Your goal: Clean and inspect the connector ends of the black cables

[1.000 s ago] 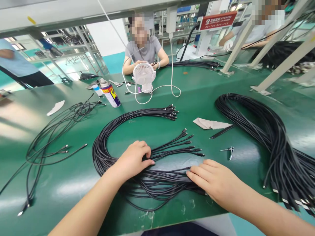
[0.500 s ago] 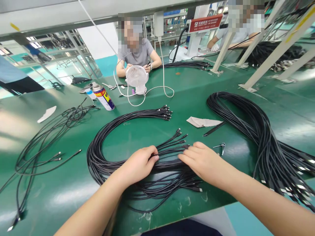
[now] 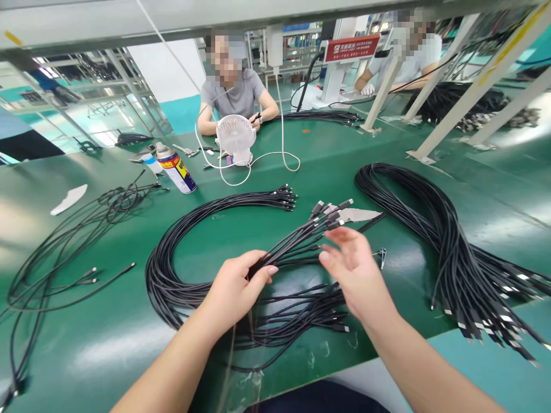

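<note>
My left hand is closed around a bunch of black cables, whose connector ends point up and to the right. Just right of those ends, my right hand has its fingers apart and curved, with nothing seen in them. The held cables belong to a larger curved bundle lying on the green table, its other ends fanned out farther back. Below my hands lie more loose cable ends. Part of the bundle is hidden behind my left hand.
A big looped cable bundle lies at the right, loose cables at the left. Behind stand a spray can and a white fan. A cloth scrap lies near the connectors. Two people sit across the table.
My left hand now holds several cables raised off the table, their ends lifted. My right hand has opened and come away from the cables. The view has shifted slightly.
</note>
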Demonstrator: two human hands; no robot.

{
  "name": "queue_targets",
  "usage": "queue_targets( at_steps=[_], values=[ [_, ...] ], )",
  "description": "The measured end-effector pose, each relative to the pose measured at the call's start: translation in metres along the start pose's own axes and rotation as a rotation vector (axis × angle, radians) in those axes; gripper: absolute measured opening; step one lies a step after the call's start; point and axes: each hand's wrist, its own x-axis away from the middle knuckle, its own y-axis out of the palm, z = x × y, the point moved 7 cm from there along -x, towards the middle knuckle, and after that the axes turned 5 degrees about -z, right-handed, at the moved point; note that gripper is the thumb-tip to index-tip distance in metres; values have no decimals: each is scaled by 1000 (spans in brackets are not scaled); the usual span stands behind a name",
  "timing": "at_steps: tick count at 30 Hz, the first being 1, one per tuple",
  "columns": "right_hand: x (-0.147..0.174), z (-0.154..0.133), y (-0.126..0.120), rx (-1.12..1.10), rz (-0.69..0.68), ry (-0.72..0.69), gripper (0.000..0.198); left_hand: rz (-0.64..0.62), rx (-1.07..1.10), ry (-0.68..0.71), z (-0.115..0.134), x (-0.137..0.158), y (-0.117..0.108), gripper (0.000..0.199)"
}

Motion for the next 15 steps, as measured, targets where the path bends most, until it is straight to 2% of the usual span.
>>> queue_targets(
  at_steps=[1, 3, 5, 7, 9, 10, 12, 15],
  values=[
    [8, 6, 13, -181, -84, 112, 51, 32, -34, 24, 6, 4, -2, 17],
    [25, 0, 46, -442, -343, 256, 54, 81, -137, 98, 17, 16, 1, 16],
    [39, -18, 64, -554, -514, 291, 45, 40, -235, 167, 21, 33, 14, 18],
    [48, -40, 67, -503, -608, 187, 26, -22, -275, 200, 15, 54, 27, 19],
    [58, -58, 64, -377, -706, 34, 21, -89, -264, 220, 3, 77, 34, 19],
    [64, -63, 61, -321, -744, -16, 21, -112, -272, 201, -7, 88, 33, 26],
    [75, -63, 54, -206, -738, -51, 20, -108, -318, 150, -28, 107, 20, 40],
    [91, -57, 46, -53, -682, -69, 19, 23, -383, 21, -61, 124, -23, 37]
  ],
)
